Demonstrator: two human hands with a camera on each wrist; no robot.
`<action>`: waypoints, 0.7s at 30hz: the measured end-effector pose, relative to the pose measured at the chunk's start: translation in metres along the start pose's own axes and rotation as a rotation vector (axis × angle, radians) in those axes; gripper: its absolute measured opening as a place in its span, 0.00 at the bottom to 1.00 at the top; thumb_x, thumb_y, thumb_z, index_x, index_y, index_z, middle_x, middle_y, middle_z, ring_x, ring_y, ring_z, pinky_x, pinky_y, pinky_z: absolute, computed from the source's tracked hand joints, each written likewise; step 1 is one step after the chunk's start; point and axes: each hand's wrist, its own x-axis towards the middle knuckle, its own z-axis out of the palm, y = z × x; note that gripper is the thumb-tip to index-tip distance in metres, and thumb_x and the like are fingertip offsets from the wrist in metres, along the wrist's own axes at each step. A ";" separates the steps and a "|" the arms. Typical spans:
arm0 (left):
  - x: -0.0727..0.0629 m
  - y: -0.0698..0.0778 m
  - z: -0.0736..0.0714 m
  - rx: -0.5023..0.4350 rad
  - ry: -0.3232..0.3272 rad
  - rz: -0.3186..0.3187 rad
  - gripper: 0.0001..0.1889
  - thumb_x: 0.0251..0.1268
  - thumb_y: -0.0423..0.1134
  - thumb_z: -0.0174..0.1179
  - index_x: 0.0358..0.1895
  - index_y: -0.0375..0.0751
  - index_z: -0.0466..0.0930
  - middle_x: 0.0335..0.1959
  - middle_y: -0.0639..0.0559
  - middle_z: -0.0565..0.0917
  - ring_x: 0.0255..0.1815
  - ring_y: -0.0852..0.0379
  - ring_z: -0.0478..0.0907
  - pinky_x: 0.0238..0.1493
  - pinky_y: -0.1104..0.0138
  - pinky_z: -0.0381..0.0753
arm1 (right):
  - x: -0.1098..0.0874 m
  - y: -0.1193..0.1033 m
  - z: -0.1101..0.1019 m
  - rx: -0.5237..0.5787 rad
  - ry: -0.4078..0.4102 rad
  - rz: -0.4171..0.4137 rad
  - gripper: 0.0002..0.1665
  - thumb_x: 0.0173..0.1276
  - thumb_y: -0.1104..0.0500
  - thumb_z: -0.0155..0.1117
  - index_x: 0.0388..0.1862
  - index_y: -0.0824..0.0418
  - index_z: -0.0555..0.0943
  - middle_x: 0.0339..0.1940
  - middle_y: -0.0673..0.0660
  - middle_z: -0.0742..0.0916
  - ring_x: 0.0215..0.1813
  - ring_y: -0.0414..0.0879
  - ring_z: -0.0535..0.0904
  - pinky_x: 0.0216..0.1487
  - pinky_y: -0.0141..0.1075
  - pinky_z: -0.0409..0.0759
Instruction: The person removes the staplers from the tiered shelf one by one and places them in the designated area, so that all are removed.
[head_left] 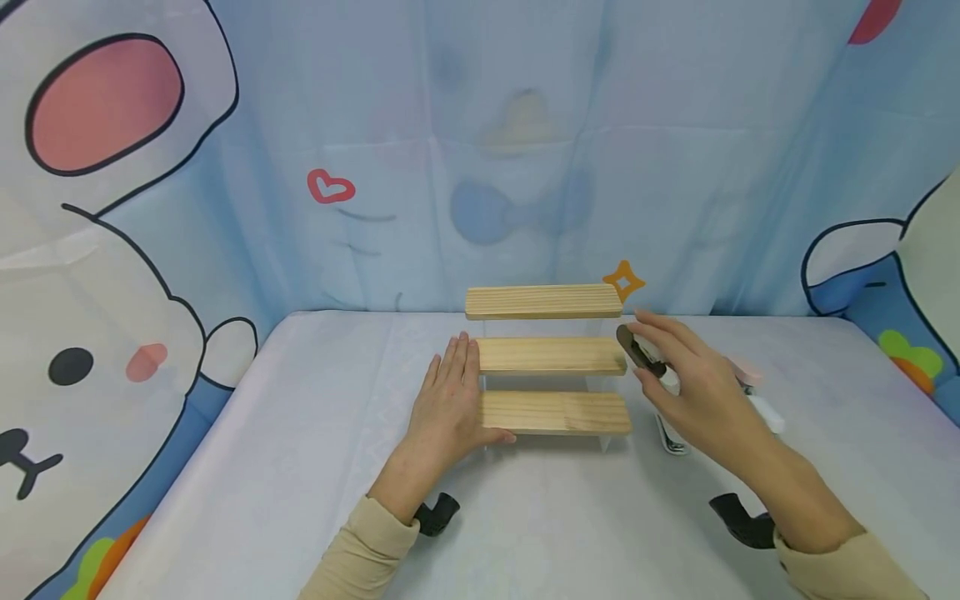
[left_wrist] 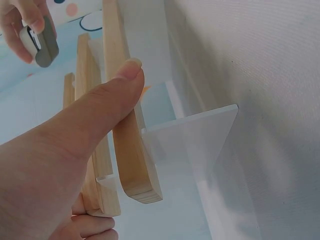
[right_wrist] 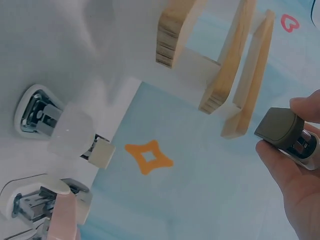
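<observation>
A three-tier rack of pale wooden boards on clear side panels [left_wrist: 200, 132] stands on the table. My left hand [head_left: 448, 408] rests against its left end, fingers straight beside the middle board [head_left: 551, 357]. The thumb lies across the front of the lowest board [head_left: 555, 414]. Just right of the rack, my right hand [head_left: 693, 396] pinches a small stapler with a dark grey-green top [right_wrist: 280, 127] between thumb and fingers. It is held in the air near the right end of the middle board. The top board [head_left: 543, 302] bears nothing.
Behind the right hand, a white stapler [right_wrist: 72, 130] and a pink one [right_wrist: 62, 215] stand on the white-covered table [head_left: 247, 467], partly hidden in the head view. A blue cartoon curtain [head_left: 390, 100] hangs behind the rack. Black straps [head_left: 742, 521] show at both wrists.
</observation>
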 end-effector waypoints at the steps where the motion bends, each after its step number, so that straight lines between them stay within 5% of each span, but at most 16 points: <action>1: 0.000 0.000 0.000 0.000 -0.003 -0.002 0.72 0.37 0.68 0.75 0.79 0.30 0.43 0.81 0.37 0.47 0.83 0.45 0.44 0.81 0.51 0.50 | -0.002 0.000 -0.001 0.002 0.000 0.002 0.39 0.49 0.77 0.73 0.64 0.69 0.76 0.65 0.67 0.79 0.58 0.61 0.80 0.53 0.11 0.64; 3: 0.000 0.000 0.000 0.003 -0.002 -0.001 0.72 0.37 0.68 0.75 0.79 0.30 0.43 0.81 0.37 0.47 0.83 0.45 0.45 0.81 0.51 0.50 | -0.005 0.000 -0.002 0.004 -0.002 0.003 0.39 0.49 0.77 0.74 0.64 0.69 0.76 0.65 0.66 0.78 0.60 0.61 0.79 0.56 0.09 0.59; 5: 0.000 0.000 0.000 0.008 -0.005 -0.002 0.72 0.37 0.68 0.75 0.79 0.30 0.43 0.81 0.37 0.47 0.83 0.45 0.44 0.81 0.52 0.50 | -0.009 0.001 -0.003 -0.004 -0.007 0.011 0.40 0.48 0.77 0.75 0.64 0.68 0.76 0.65 0.66 0.78 0.60 0.61 0.79 0.56 0.15 0.65; 9: 0.000 0.000 0.000 0.007 -0.005 0.000 0.71 0.38 0.68 0.74 0.79 0.30 0.43 0.81 0.37 0.47 0.83 0.45 0.44 0.81 0.51 0.49 | -0.017 0.000 -0.007 0.004 -0.054 0.080 0.40 0.51 0.75 0.74 0.65 0.67 0.75 0.66 0.66 0.77 0.62 0.64 0.76 0.61 0.55 0.75; 11: 0.000 0.000 0.000 0.004 -0.005 0.000 0.71 0.38 0.68 0.75 0.79 0.30 0.43 0.81 0.37 0.46 0.83 0.45 0.44 0.81 0.51 0.49 | -0.022 0.000 -0.008 0.013 -0.075 0.119 0.40 0.52 0.74 0.74 0.66 0.67 0.74 0.67 0.66 0.77 0.62 0.65 0.75 0.56 0.73 0.67; 13: 0.000 0.000 0.000 0.002 -0.007 0.001 0.71 0.38 0.68 0.75 0.79 0.30 0.43 0.81 0.37 0.46 0.83 0.45 0.44 0.81 0.51 0.49 | -0.027 0.001 -0.009 0.022 -0.082 0.135 0.39 0.52 0.74 0.74 0.66 0.67 0.74 0.67 0.67 0.76 0.62 0.67 0.74 0.59 0.78 0.61; 15: 0.000 0.001 0.000 0.003 -0.008 0.000 0.71 0.38 0.68 0.75 0.79 0.30 0.43 0.81 0.37 0.46 0.83 0.45 0.44 0.81 0.51 0.49 | -0.032 0.001 -0.010 0.016 -0.072 0.126 0.39 0.51 0.75 0.74 0.65 0.67 0.74 0.66 0.68 0.77 0.62 0.67 0.74 0.64 0.75 0.60; 18: 0.000 0.001 0.000 0.004 -0.010 -0.001 0.71 0.38 0.68 0.75 0.79 0.30 0.42 0.81 0.37 0.46 0.83 0.45 0.44 0.81 0.51 0.49 | -0.039 0.002 -0.011 -0.016 -0.062 0.105 0.41 0.49 0.75 0.75 0.65 0.67 0.75 0.66 0.67 0.77 0.62 0.65 0.75 0.75 0.47 0.65; 21: 0.000 0.001 0.000 0.002 -0.009 -0.001 0.71 0.38 0.68 0.75 0.79 0.30 0.43 0.81 0.37 0.47 0.83 0.45 0.44 0.81 0.51 0.49 | -0.044 0.001 -0.014 -0.068 -0.076 0.111 0.42 0.49 0.73 0.76 0.65 0.66 0.75 0.66 0.65 0.77 0.60 0.62 0.77 0.62 0.34 0.75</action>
